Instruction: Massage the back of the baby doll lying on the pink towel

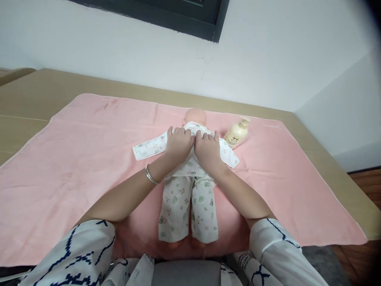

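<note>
A baby doll [195,116] lies stretched out with its head at the far side and its feet towards me. It wears a white printed long-sleeved shirt [187,170] and matching trousers [175,208]. My left hand [179,143] and my right hand [207,153] rest side by side on the upper shirt, nearly touching at its middle line. Both have curled fingers that grip the shirt cloth; the fingertips are partly hidden. The sleeves spread out to either side. Past my right hand, a cream pump bottle [236,133] leans by the doll's sleeve.
A pink blanket [98,159] lies under the doll and covers much of the wooden table [24,95]. Behind the table stands a white wall [143,51] with a dark frame [178,20] on it. A grey edge [186,273] lies close in front of me.
</note>
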The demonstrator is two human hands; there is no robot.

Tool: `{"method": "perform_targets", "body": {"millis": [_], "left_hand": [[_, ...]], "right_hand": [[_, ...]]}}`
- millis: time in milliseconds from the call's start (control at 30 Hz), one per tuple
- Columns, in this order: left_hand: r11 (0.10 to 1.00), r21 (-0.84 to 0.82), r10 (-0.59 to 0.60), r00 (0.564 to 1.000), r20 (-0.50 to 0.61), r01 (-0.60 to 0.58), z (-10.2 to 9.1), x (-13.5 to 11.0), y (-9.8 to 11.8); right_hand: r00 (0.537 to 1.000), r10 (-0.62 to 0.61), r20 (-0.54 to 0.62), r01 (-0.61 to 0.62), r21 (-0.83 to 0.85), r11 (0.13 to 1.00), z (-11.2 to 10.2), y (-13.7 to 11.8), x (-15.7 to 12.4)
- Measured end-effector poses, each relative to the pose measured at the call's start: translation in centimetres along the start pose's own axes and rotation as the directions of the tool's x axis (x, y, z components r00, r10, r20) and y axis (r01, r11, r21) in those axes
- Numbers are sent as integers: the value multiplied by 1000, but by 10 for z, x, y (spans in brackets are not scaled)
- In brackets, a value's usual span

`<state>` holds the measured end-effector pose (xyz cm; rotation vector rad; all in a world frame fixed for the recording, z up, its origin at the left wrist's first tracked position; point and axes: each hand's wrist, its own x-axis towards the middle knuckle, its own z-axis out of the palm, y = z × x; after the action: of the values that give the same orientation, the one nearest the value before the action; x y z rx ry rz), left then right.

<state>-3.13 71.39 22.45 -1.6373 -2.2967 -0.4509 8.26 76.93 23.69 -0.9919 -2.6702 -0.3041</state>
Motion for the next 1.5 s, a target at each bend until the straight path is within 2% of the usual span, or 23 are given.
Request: {"method": "perform_targets", "body": {"millis": [133,233,333,467,567,700,833,967,1067,1133,1233,1367,1500], "left_hand": [[999,-42,-29,999,22,30,3,1,-4],[981,-172,-70,988,138,93,11,10,-18],[968,-219,-74,974,214,122,14,12,-22],[988,-118,-86,986,143,103,1,-1,-3],[988,-153,-1,990,144,24,-5,-9,6],[968,-251,17,991,129,16,12,2,-9],[951,-308,-2,993,115,38,28,13,-25],[971,-239,-11,995,101,35,15,2,-11],[980,-201,36,991,132,-9,1,-8,1],[974,-224,70,986,151,-35,0,-8,0],[947,-322,61,989,135,-15,13,1,-12],[900,-433,-26,999,30,36,35,10,-25],[869,-493,-51,998,-39,25,45,6,-27]], "right_hand": [[996,12,86,-24,145,989,9,12,10],[985,-27,168,-24,293,956,21,30,27],[984,-51,170,-10,340,940,24,35,32],[982,52,182,-97,243,965,10,13,15],[972,86,218,-128,186,974,0,1,5],[975,8,223,-68,267,961,8,18,18],[979,12,202,-78,320,944,21,36,32],[977,74,198,-119,223,968,11,16,15],[980,63,187,-87,120,989,0,-2,-1],[983,46,176,-65,109,992,0,-4,-3],[984,-8,180,-33,228,973,10,9,9],[988,-44,149,-13,360,933,22,26,25],[990,-26,139,-34,412,911,16,27,24]]}}
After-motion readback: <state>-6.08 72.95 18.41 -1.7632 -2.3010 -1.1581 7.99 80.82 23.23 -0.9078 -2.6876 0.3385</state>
